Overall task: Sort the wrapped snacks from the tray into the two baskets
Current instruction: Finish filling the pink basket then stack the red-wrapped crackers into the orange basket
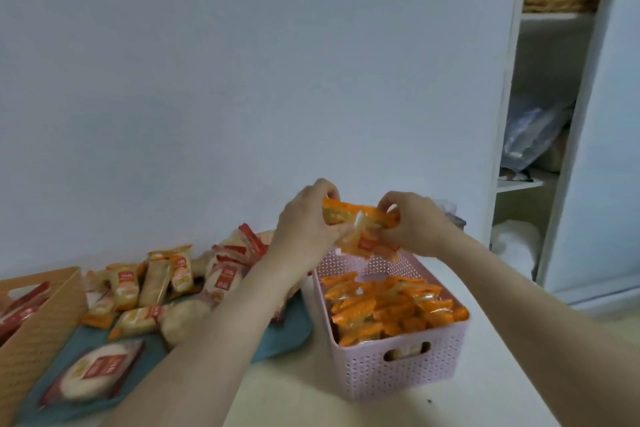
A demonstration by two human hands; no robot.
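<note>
Left hand [306, 224] and right hand [414, 227] each pinch one end of a few orange packs [356, 218], fingers curled round them, held above the far end of the pink basket [391, 369]. That basket holds many orange packs. Mixed snacks [166, 284] lie on the tray [287, 333], with the brown basket [38, 326] far left.

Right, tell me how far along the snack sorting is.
Done: the pink basket is heaped with orange packets. In hand: the left hand and right hand hold a handful of packets above that basket. Left: a pile of snacks lies on the blue tray, and the tan basket shows only a few red packets.
</note>
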